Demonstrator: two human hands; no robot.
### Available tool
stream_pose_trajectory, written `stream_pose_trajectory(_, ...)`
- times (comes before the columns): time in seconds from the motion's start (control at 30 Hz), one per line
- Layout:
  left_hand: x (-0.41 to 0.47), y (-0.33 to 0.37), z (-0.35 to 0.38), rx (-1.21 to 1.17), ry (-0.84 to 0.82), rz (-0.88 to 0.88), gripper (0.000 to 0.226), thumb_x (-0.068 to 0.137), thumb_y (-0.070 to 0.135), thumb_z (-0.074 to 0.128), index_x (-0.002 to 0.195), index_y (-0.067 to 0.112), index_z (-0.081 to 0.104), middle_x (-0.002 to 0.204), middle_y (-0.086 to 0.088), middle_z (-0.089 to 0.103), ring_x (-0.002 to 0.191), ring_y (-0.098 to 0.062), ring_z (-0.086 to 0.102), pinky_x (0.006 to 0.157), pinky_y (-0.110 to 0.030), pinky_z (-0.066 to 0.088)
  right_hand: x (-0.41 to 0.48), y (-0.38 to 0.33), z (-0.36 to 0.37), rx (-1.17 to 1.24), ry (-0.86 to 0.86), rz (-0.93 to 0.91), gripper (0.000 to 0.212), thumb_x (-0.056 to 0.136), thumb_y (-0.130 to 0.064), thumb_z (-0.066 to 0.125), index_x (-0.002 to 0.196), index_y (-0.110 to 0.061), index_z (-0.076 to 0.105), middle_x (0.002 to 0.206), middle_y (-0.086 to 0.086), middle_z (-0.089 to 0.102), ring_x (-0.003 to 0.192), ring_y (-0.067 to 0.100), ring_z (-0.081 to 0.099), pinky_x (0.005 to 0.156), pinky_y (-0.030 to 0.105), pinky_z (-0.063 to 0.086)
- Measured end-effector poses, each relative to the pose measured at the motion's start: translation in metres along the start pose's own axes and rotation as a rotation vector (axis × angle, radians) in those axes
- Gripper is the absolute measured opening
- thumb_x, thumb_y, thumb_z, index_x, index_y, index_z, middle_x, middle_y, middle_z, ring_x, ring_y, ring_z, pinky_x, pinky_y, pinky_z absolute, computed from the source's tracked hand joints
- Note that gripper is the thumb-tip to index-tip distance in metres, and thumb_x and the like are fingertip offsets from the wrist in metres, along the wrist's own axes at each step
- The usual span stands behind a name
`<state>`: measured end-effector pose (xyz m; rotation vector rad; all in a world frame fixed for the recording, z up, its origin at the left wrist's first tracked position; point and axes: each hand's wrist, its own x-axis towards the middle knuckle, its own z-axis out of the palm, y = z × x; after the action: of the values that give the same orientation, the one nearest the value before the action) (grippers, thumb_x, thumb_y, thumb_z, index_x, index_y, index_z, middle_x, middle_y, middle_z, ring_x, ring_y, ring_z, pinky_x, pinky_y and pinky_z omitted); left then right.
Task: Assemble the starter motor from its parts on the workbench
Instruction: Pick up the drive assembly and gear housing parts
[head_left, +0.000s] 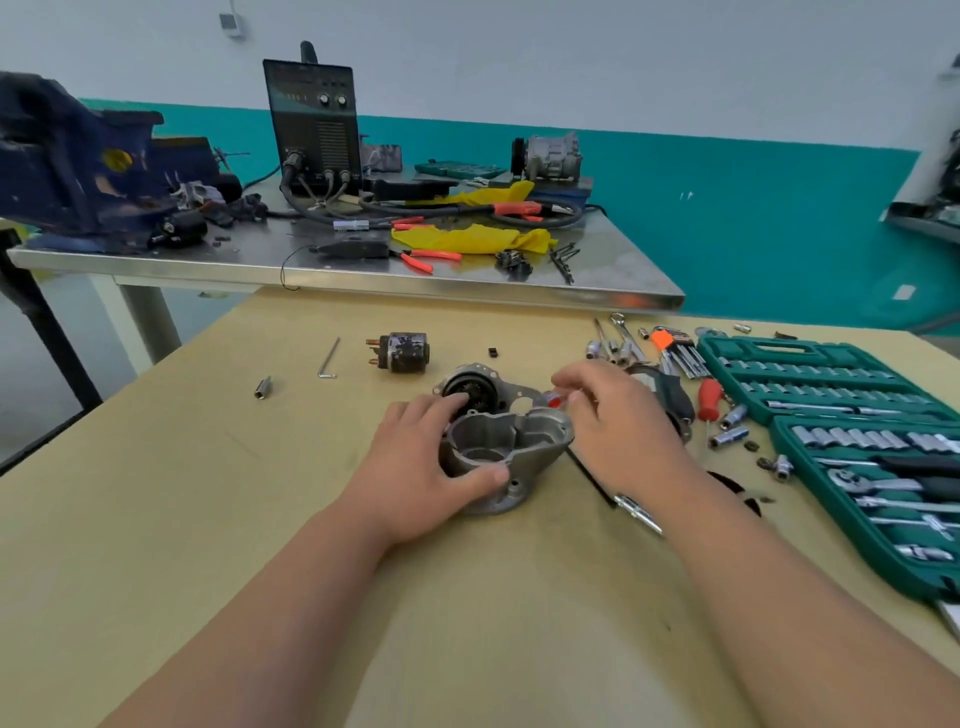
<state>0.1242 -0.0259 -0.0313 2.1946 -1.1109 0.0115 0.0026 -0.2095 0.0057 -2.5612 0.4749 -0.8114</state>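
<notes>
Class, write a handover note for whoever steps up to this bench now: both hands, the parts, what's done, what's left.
Left hand grips the aluminium housing, mid-bench. Right hand pinches a small red part at the housing's far right edge.
Gear assembly sits right behind the housing; solenoid lies apart, farther back.
Done: housing and gear assembly are together; seated or not, I cannot tell.
Left: fit the solenoid, fasten up; open socket set on the right.

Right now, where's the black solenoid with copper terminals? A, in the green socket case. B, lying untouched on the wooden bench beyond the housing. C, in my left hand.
B: the solenoid lies alone on the bench, beyond the housing that the left hand grips; the right hand pinches a small red part.
</notes>
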Motion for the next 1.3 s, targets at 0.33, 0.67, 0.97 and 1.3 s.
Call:
stream_pose_trajectory(0.33, -0.024, 0.011, 0.005, 0.021, -0.022, -0.056, 0.099, 0.065, 0.052, 0.08, 0.149, 0.027, 0.033, 0.145, 0.005, 0.045, 0.132, -0.015, 0.038, 0.105, -0.028, 0.031, -0.056, 0.075, -0.055, -0.016, -0.106, 0.513, 0.042, 0.102, -0.04, 0.028, 0.122, -0.016, 0.056, 0.121, 0.011, 0.059, 0.097, 0.02, 0.05, 0.081, 0.034, 0.036)
stream_pose_trajectory(0.67, -0.008, 0.022, 0.002, -0.016, 0.312, 0.088, 0.055, 0.087, 0.052, 0.055, 0.135, 0.025, 0.052, 0.138, 0.004, 0.046, 0.13, -0.014, 0.037, 0.108, -0.033, 0.031, -0.043, 0.014, 0.009, -0.06, -0.076, 0.187, 0.038, 0.101, -0.036, 0.026, 0.071, -0.025, 0.046, 0.068, -0.004, 0.051, 0.062, 0.011, 0.049, 0.051, 0.029, 0.033)
stream_pose_trajectory(0.97, 0.164, -0.048, -0.044, 0.442, -0.042, -0.178, 0.062, 0.094, 0.024, 0.054, 0.151, 0.023, 0.031, 0.16, -0.005, 0.024, 0.142, -0.031, 0.028, 0.114, -0.047, 0.03, -0.016, 0.022, 0.027, -0.091, -0.012, -0.018, 0.043, 0.093, -0.048, 0.021, 0.087, -0.025, 0.056, 0.078, -0.011, 0.052, 0.076, 0.009, 0.047, 0.059, 0.028, 0.037)
stream_pose_trajectory(1.3, 0.24, -0.079, -0.015, 0.477, -0.003, -0.204, 0.047, 0.075, 0.047, 0.075, 0.11, 0.023, 0.053, 0.118, -0.005, 0.052, 0.094, -0.023, 0.05, 0.072, -0.034, 0.043, -0.009, 0.026, 0.03, -0.074, 0.052, -0.078, 0.026, 0.088, -0.04, 0.037, 0.075, -0.029, 0.057, 0.069, -0.017, 0.05, 0.064, 0.002, 0.046, 0.053, 0.009, 0.031)
